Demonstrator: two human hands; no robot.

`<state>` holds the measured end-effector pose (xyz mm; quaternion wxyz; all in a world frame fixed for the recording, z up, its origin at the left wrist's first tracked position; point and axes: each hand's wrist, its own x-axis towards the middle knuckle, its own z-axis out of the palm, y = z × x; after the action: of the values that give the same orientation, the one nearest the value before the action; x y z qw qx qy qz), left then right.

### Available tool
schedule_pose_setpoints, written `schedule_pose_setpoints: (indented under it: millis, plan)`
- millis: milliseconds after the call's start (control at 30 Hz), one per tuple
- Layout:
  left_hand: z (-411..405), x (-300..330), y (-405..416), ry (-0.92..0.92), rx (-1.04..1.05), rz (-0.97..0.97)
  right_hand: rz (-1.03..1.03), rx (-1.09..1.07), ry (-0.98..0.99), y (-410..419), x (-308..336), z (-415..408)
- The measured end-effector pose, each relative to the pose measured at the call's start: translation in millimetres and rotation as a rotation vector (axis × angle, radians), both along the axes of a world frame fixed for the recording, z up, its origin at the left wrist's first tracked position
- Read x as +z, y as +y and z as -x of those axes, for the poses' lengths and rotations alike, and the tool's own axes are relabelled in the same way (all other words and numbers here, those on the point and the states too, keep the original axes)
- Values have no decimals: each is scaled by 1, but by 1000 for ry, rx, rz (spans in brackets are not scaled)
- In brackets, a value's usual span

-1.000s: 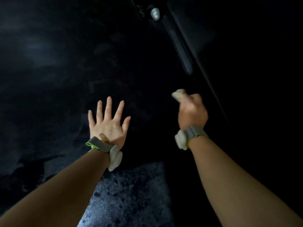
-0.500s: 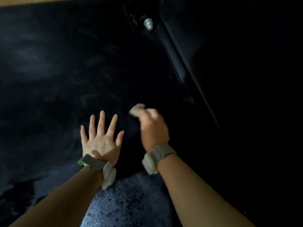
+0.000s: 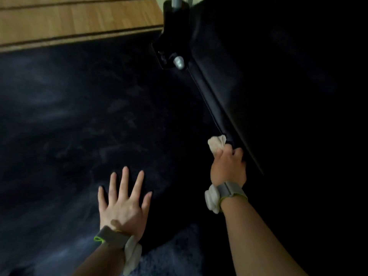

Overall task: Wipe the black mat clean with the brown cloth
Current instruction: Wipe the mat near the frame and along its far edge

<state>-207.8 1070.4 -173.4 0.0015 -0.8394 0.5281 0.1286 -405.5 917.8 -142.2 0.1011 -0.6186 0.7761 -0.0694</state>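
The black mat (image 3: 83,124) covers most of the floor in front of me, with faint smeared streaks on it. My left hand (image 3: 123,204) lies flat on the mat with its fingers spread. My right hand (image 3: 228,168) grips a bunched brown cloth (image 3: 216,143) at the mat's right side. The cloth's tip sticks out past my fingers and touches the base of a dark padded object. Most of the cloth is hidden inside my fist.
A large black padded object (image 3: 268,86) runs along the right side. A black bracket with a grey knob (image 3: 178,62) stands at its far end. Wooden flooring (image 3: 75,18) lies beyond the mat's far edge. A lighter grey patch (image 3: 169,253) shows near my wrists.
My right hand swept with the cloth to the left towards my left hand, then back right to the padded object's base. My left hand stayed flat. The view tilted up, showing the wooden floor.
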Motion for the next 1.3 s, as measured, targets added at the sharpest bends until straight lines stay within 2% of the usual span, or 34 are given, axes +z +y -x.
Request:
schedule_pose_setpoints:
  millis: [67,200,267,300,433,500,567,633,700,733,800,867,933,1033,1100,1200,1233,1300]
  plan:
    - [-1,0,-1,7,-14,-26,-17,24,-29,6,5,-7]
    - [0,2,0,2,-15,-49,-5,420,-138,63,10,-43]
    - [1,3,2,1,-29,-59,66,588,-97,79,2,-39]
    - [1,2,3,11,-33,-57,53,555,-75,75,1,-27]
    - [1,4,3,16,-22,-9,90,56,38,44,7,43]
    - [2,6,3,30,-19,-16,110,-4,59,46,7,45]
    - [4,7,3,42,-17,-21,89,-7,-14,61,8,19]
    - [5,9,2,39,-25,-15,69,182,-106,89,8,-13]
    - [5,9,2,34,-29,-19,77,433,-43,116,0,-29]
    - [5,9,2,33,-28,-19,72,447,-7,117,-2,-22]
    - [5,9,3,33,-27,-12,66,262,-36,114,2,12]
    - [5,9,4,34,-18,-9,99,-30,3,106,5,54]
    - [7,9,7,25,-27,-12,119,-148,69,106,8,78]
    - [5,7,4,18,-18,-9,119,-143,17,110,10,46]
    - [5,6,3,11,-27,-8,116,-19,-73,124,10,19]
    - [7,5,3,-9,-27,12,151,192,-18,135,7,30]
    - [8,5,3,-18,-29,18,122,171,-18,132,10,46]
    - [8,5,4,-20,-31,21,111,-16,21,125,15,82]
